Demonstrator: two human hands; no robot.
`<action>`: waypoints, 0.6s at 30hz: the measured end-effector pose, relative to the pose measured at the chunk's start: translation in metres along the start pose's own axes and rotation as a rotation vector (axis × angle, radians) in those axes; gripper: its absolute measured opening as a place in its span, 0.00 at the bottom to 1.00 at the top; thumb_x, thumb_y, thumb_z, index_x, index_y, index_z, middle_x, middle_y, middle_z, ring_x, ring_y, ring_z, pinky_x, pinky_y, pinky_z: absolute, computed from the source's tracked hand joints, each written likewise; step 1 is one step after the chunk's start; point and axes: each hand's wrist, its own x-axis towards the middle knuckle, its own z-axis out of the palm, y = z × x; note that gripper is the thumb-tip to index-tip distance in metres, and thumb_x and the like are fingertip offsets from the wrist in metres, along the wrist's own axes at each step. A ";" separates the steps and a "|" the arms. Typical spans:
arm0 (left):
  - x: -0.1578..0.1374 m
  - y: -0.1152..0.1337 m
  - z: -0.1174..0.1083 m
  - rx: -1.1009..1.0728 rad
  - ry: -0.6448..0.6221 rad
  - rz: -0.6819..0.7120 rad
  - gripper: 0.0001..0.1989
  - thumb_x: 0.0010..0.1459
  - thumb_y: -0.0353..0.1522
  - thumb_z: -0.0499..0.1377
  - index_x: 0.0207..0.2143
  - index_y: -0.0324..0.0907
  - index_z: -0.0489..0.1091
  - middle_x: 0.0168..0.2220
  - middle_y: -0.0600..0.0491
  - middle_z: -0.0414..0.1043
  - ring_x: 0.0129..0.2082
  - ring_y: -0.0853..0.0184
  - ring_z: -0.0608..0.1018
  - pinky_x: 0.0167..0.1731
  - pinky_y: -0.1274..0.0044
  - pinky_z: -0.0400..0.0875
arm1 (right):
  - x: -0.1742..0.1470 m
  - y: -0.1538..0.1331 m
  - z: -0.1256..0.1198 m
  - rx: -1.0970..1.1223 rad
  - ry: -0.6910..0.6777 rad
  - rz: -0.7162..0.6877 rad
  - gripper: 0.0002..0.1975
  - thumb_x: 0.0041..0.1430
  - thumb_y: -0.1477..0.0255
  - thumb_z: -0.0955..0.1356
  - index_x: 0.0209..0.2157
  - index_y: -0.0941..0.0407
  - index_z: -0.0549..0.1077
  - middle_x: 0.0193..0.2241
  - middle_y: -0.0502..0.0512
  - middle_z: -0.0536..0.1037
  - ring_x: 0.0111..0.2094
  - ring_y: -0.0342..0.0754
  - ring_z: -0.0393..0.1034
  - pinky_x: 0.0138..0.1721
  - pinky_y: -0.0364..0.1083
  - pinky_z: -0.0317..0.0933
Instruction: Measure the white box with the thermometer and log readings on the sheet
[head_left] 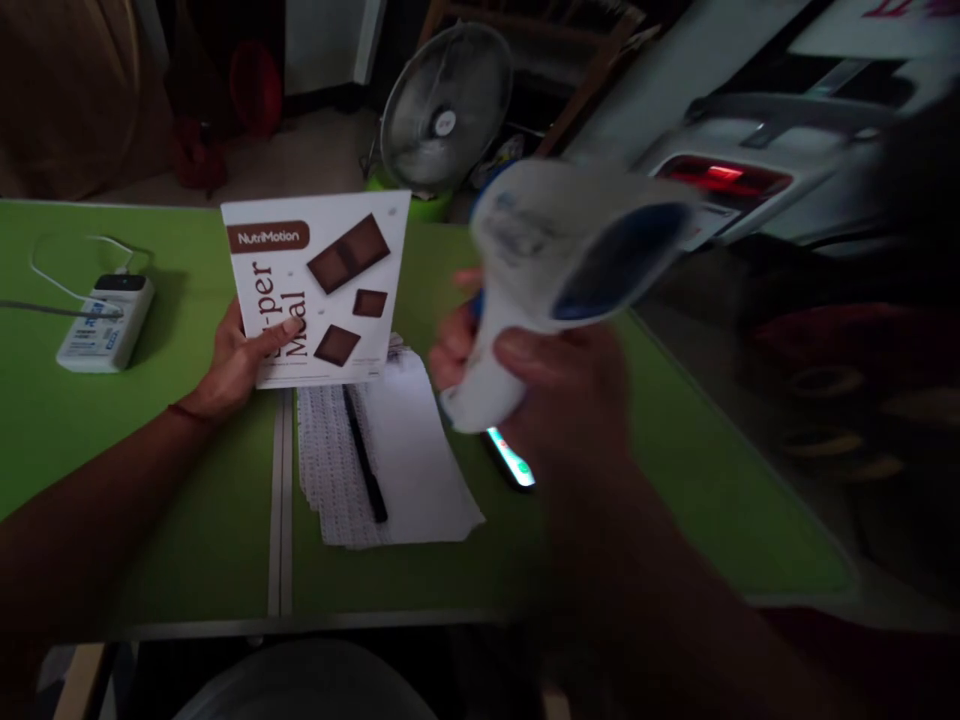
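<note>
My left hand [240, 355] grips a flat white NutriMotion package [349, 330] by its lower left, with the thumb across its front. Brown chocolate squares are printed on that face, and the package is held above the table. In my right hand [555, 390] is a white and blue handheld barcode scanner [517, 230], held up by its handle and blurred. Its dark blue window faces right. Below and between the hands lies a stack of paper [420, 470] with a black pen [365, 455] on it. A lit phone [514, 460] is partly hidden behind my right hand.
The green folding table [187, 520] has a seam left of the papers. A white power bank or adapter [109, 325] with cables lies at the left. Beyond the far edge stands a fan [446, 115]. A pale device with a red glow [727, 180] is at the right.
</note>
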 end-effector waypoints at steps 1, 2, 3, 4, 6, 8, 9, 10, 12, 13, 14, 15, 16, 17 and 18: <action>-0.003 0.000 0.000 0.009 -0.003 0.005 0.29 0.45 0.43 0.76 0.45 0.40 0.71 0.45 0.47 0.77 0.42 0.56 0.78 0.42 0.65 0.75 | -0.004 0.007 0.016 0.136 0.001 0.067 0.15 0.50 0.65 0.72 0.41 0.50 0.74 0.21 0.45 0.70 0.22 0.44 0.63 0.27 0.47 0.58; -0.005 0.001 0.000 0.020 -0.006 0.012 0.29 0.45 0.43 0.76 0.45 0.40 0.71 0.45 0.47 0.77 0.41 0.57 0.78 0.41 0.66 0.75 | -0.007 0.015 0.030 0.205 -0.006 0.102 0.13 0.51 0.64 0.72 0.39 0.50 0.74 0.19 0.44 0.69 0.21 0.43 0.62 0.25 0.45 0.56; -0.007 0.001 0.000 0.034 -0.009 0.022 0.28 0.46 0.43 0.76 0.44 0.41 0.72 0.44 0.47 0.77 0.41 0.58 0.78 0.41 0.66 0.75 | -0.008 0.025 0.041 0.225 -0.016 0.120 0.10 0.51 0.64 0.72 0.35 0.52 0.74 0.19 0.44 0.69 0.20 0.42 0.61 0.24 0.45 0.55; -0.007 0.002 -0.001 0.047 -0.014 0.032 0.27 0.47 0.44 0.76 0.44 0.41 0.72 0.43 0.48 0.77 0.40 0.58 0.78 0.41 0.66 0.75 | -0.008 0.034 0.050 0.220 -0.047 0.131 0.09 0.51 0.63 0.72 0.29 0.53 0.71 0.19 0.44 0.69 0.20 0.41 0.61 0.23 0.45 0.55; -0.007 0.001 -0.002 0.065 -0.032 0.051 0.27 0.48 0.45 0.75 0.44 0.41 0.72 0.42 0.48 0.77 0.40 0.58 0.78 0.42 0.67 0.75 | -0.008 0.049 0.059 0.195 -0.069 0.151 0.12 0.52 0.64 0.72 0.24 0.53 0.68 0.19 0.45 0.69 0.20 0.40 0.61 0.24 0.44 0.56; -0.007 0.001 -0.004 0.070 -0.061 0.063 0.26 0.49 0.45 0.75 0.44 0.41 0.73 0.42 0.48 0.77 0.41 0.58 0.78 0.42 0.66 0.75 | -0.007 0.058 0.061 0.160 -0.055 0.162 0.11 0.53 0.65 0.71 0.24 0.54 0.67 0.20 0.45 0.69 0.21 0.40 0.61 0.25 0.45 0.56; -0.006 0.001 -0.005 0.069 -0.077 0.065 0.26 0.49 0.45 0.74 0.44 0.41 0.73 0.43 0.48 0.77 0.41 0.58 0.78 0.42 0.66 0.75 | -0.007 0.060 0.061 0.146 -0.043 0.165 0.10 0.54 0.65 0.71 0.25 0.54 0.68 0.21 0.45 0.69 0.21 0.40 0.61 0.26 0.45 0.57; -0.006 0.001 -0.005 0.067 -0.090 0.066 0.26 0.49 0.45 0.74 0.45 0.42 0.73 0.43 0.48 0.77 0.42 0.57 0.78 0.42 0.66 0.75 | -0.007 0.061 0.061 0.133 -0.034 0.163 0.10 0.54 0.66 0.71 0.26 0.54 0.68 0.22 0.45 0.69 0.22 0.40 0.61 0.26 0.45 0.58; -0.006 0.001 -0.005 0.065 -0.107 0.068 0.25 0.50 0.45 0.74 0.45 0.42 0.73 0.42 0.48 0.77 0.42 0.57 0.78 0.43 0.65 0.75 | -0.008 0.061 0.061 0.127 -0.029 0.156 0.10 0.55 0.66 0.71 0.26 0.54 0.67 0.22 0.45 0.70 0.23 0.40 0.62 0.27 0.45 0.58; -0.006 0.001 -0.005 0.066 -0.115 0.073 0.25 0.50 0.45 0.74 0.45 0.43 0.73 0.42 0.48 0.77 0.42 0.56 0.78 0.43 0.65 0.75 | -0.009 0.060 0.061 0.131 -0.033 0.152 0.10 0.55 0.66 0.71 0.26 0.54 0.67 0.23 0.45 0.70 0.23 0.40 0.62 0.28 0.45 0.58; -0.005 0.002 -0.004 0.069 -0.121 0.079 0.24 0.51 0.45 0.74 0.44 0.43 0.73 0.42 0.48 0.77 0.42 0.56 0.78 0.43 0.64 0.75 | -0.009 0.060 0.062 0.139 -0.042 0.150 0.11 0.55 0.66 0.71 0.25 0.54 0.67 0.23 0.46 0.70 0.23 0.40 0.62 0.28 0.45 0.58; -0.005 0.002 -0.004 0.072 -0.125 0.087 0.23 0.51 0.45 0.73 0.43 0.43 0.73 0.42 0.49 0.77 0.42 0.56 0.78 0.44 0.64 0.75 | -0.010 0.059 0.062 0.148 -0.054 0.147 0.12 0.56 0.66 0.71 0.24 0.54 0.67 0.22 0.46 0.70 0.24 0.41 0.62 0.28 0.45 0.58; -0.005 0.002 -0.003 0.075 -0.128 0.096 0.22 0.51 0.45 0.73 0.41 0.43 0.73 0.42 0.49 0.77 0.42 0.56 0.78 0.44 0.63 0.75 | -0.010 0.059 0.062 0.155 -0.067 0.147 0.13 0.57 0.65 0.71 0.24 0.54 0.66 0.22 0.46 0.69 0.24 0.41 0.62 0.28 0.45 0.58; -0.005 0.002 -0.003 0.077 -0.129 0.103 0.21 0.51 0.45 0.74 0.41 0.43 0.73 0.41 0.49 0.77 0.42 0.56 0.78 0.44 0.63 0.75 | -0.011 0.059 0.062 0.153 -0.073 0.150 0.14 0.57 0.64 0.71 0.24 0.54 0.66 0.22 0.46 0.69 0.24 0.41 0.62 0.28 0.45 0.58; -0.004 0.002 -0.002 0.078 -0.129 0.106 0.21 0.50 0.45 0.74 0.40 0.44 0.73 0.41 0.49 0.77 0.42 0.56 0.78 0.44 0.62 0.75 | -0.011 0.058 0.061 0.146 -0.074 0.157 0.15 0.57 0.62 0.71 0.24 0.54 0.67 0.22 0.46 0.69 0.24 0.41 0.62 0.27 0.46 0.58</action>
